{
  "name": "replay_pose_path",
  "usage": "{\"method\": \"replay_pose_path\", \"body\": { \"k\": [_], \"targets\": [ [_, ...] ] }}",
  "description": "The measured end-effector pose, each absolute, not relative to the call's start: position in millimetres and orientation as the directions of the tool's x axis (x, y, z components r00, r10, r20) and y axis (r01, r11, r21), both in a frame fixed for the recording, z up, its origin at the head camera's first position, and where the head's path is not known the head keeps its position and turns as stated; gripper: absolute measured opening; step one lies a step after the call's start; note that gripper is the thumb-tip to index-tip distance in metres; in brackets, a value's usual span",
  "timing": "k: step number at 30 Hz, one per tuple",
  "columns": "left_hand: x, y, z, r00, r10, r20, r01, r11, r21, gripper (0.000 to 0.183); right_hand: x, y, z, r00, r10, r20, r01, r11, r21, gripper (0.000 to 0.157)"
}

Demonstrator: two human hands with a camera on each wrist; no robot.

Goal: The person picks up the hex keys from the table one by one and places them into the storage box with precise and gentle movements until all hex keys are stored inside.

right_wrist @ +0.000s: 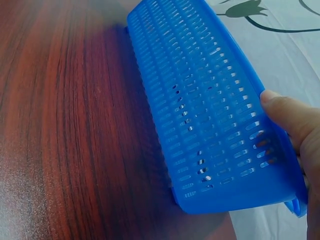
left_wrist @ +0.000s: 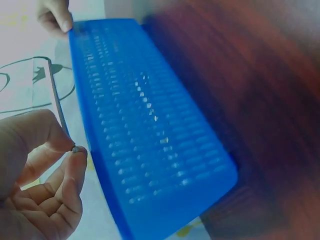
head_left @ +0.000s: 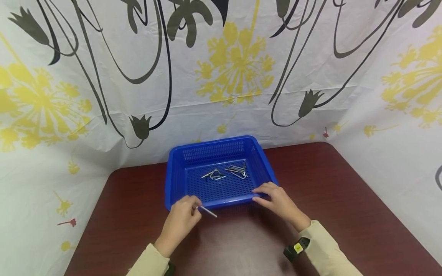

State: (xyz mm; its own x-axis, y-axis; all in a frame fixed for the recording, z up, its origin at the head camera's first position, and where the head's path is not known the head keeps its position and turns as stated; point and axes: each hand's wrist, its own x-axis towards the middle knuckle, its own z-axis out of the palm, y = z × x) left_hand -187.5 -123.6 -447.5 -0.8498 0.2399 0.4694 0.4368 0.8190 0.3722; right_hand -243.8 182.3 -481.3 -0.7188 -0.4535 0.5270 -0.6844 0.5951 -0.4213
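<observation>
A blue perforated plastic basket (head_left: 238,199) stands on the table, with two small groups of metal hex keys inside, one left of centre (head_left: 215,175) and one to the right (head_left: 237,170). My left hand (head_left: 181,220) is at the basket's near left edge and pinches a slim silver hex key (head_left: 209,212) between thumb and fingers. Its long arm sticks out past the fingertips, also seen in the left wrist view as a thin rod (left_wrist: 56,97). At the near right rim my right hand (head_left: 280,202) grips the basket, thumb outside the wall and fingers over the inside.
The dark red wooden table (head_left: 131,207) has rounded back corners. A white curtain (head_left: 221,119) with yellow and grey flower prints hangs behind it and along both sides. A black wrist strap (head_left: 297,248) is on my right sleeve.
</observation>
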Motion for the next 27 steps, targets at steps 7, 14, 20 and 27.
{"method": "replay_pose_path", "body": {
  "k": [7,14,20,27],
  "targets": [
    [-208,-127,-435,-0.868,0.233,0.439,0.411,0.832,0.372,0.014,-244,183,-483,-0.711,-0.456,0.536,-0.693,0.582,-0.425,0.020],
    [-234,-130,-425,-0.880,0.241,0.410,0.398,0.845,0.357,0.013,-245,183,-483,-0.699,-0.450,0.556,-0.703,0.576,-0.417,0.019],
    [-256,-134,-415,-0.898,0.246,0.366,0.381,0.851,0.361,0.014,-246,183,-484,-0.697,-0.451,0.557,-0.704,0.577,-0.414,0.020],
    [-281,-138,-406,-0.896,0.256,0.364,0.383,0.859,0.339,0.014,-246,183,-485,-0.699,-0.447,0.558,-0.702,0.577,-0.418,0.020]
  ]
}}
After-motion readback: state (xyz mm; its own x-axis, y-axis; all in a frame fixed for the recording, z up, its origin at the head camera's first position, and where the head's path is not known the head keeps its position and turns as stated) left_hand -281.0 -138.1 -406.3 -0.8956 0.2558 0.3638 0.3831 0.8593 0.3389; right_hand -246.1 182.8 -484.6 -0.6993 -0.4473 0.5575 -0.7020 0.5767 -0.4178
